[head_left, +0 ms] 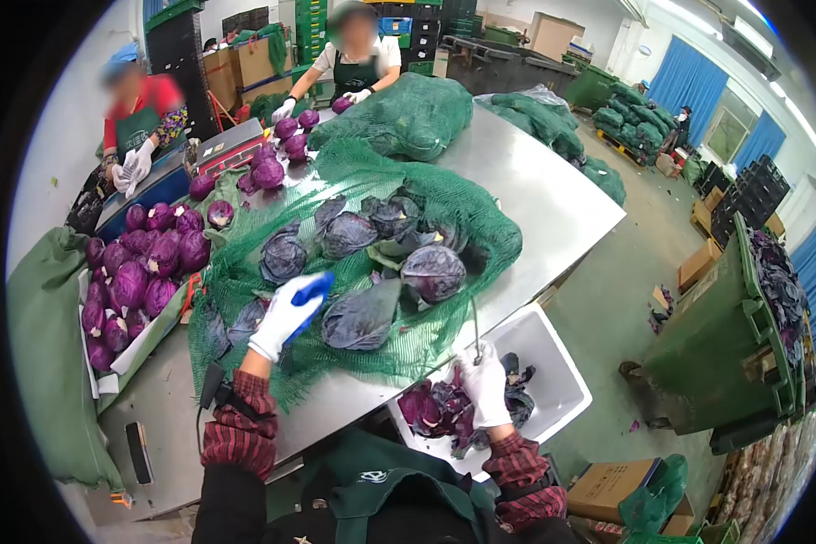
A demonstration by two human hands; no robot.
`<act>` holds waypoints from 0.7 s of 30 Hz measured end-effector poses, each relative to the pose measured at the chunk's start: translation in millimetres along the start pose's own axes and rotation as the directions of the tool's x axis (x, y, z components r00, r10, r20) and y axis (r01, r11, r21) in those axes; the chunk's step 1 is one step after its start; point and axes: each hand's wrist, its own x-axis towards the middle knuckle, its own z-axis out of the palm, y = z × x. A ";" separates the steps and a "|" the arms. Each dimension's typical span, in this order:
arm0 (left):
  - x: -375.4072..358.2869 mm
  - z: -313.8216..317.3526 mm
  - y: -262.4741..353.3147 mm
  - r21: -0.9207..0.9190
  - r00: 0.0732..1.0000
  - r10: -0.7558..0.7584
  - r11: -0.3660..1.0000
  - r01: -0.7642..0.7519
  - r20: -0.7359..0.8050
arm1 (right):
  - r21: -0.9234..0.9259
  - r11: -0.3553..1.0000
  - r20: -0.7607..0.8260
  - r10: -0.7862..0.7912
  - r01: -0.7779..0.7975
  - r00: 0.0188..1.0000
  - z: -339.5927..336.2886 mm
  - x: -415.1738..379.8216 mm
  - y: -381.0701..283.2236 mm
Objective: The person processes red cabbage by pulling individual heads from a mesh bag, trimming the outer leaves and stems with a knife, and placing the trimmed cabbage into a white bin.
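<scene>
My left hand (290,313), in a white glove with blue on it, is open and holds nothing. It hovers above a green mesh bag (335,163) spread on the metal table, among dark-leaved red cabbages; the nearest is a large cabbage (361,317). Another cabbage (433,273) with a pale cut stem sits farther right. My right hand (483,385), white-gloved, is closed round what looks like a thin knife (476,328) pointing up. It is over a white bin (562,381) in which torn purple leaves (435,408) lie.
Peeled purple cabbages (131,283) fill a lined crate at left. A red scale (231,150) and full green net sacks (408,113) stand farther back. Two people work across the table. A phone-like black object (140,453) lies front left; a green wheeled bin (716,335) stands right.
</scene>
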 end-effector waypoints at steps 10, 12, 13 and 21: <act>-24.3 86.1 28.4 0.530 0.996 -0.043 0.848 -0.007 0.081 | 0.562 0.594 0.590 0.199 -0.575 0.782 -23.4 -10.9 -112.2; -51.8 84.1 33.7 0.479 0.995 -0.008 0.877 -0.040 0.099 | 0.550 0.603 0.597 0.200 -0.578 0.777 0.7 -20.3 -115.8; -63.9 78.4 35.7 0.432 0.996 -0.009 0.901 -0.029 0.084 | 0.510 0.626 0.626 0.200 -0.590 0.754 9.1 -22.3 -118.6; -88.4 69.5 -9.2 -0.401 0.988 -0.157 0.905 0.142 -0.006 | 0.480 0.588 0.648 0.262 -0.651 0.715 67.6 -17.7 -116.2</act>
